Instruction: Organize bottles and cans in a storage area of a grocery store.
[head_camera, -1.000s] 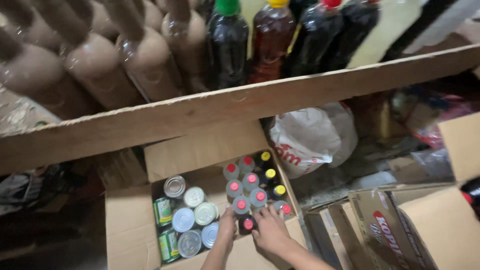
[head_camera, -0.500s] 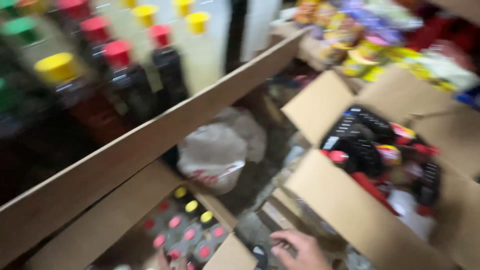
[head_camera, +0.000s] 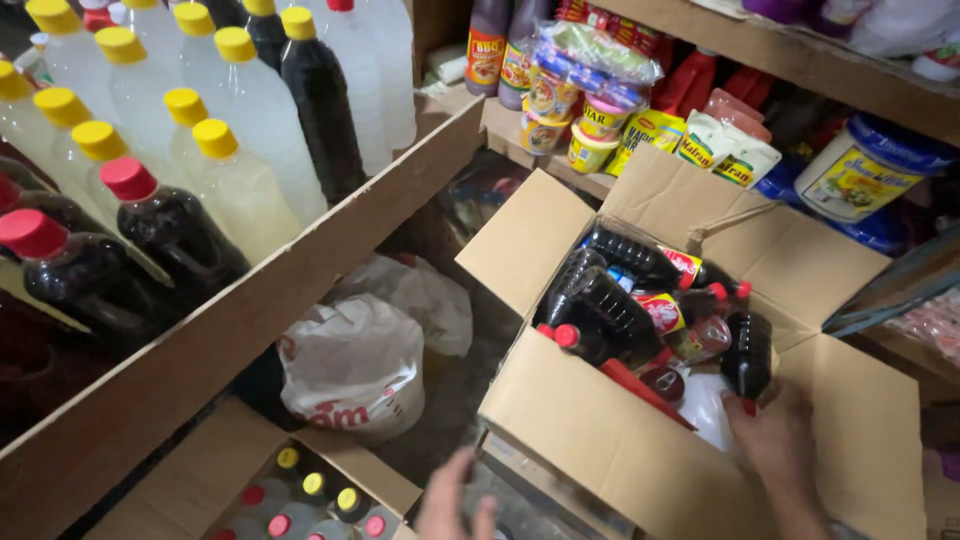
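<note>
An open cardboard box (head_camera: 590, 425) at the lower right holds several dark sauce bottles (head_camera: 610, 305) with red caps, lying on their sides. My right hand (head_camera: 775, 440) reaches into that box and touches the end of a dark bottle (head_camera: 748, 355); whether it grips the bottle is unclear. At the bottom edge, my left hand (head_camera: 455, 505) hangs blurred with fingers spread, holding nothing, between that box and a lower cardboard box (head_camera: 215, 470) of small bottles with yellow and pink caps (head_camera: 320, 495).
A sloping wooden shelf (head_camera: 300, 265) on the left carries clear yellow-capped bottles (head_camera: 235, 170) and dark red-capped bottles (head_camera: 160, 225). A white plastic bag (head_camera: 350, 365) lies under it. Shelves at the back right hold sauce bottles, jars, pouches and a white tub (head_camera: 860, 180).
The view has swung right, from the box of small capped bottles and cans to the box of dark bottles. My right hand has left the small bottles and reached into the dark-bottle box.
</note>
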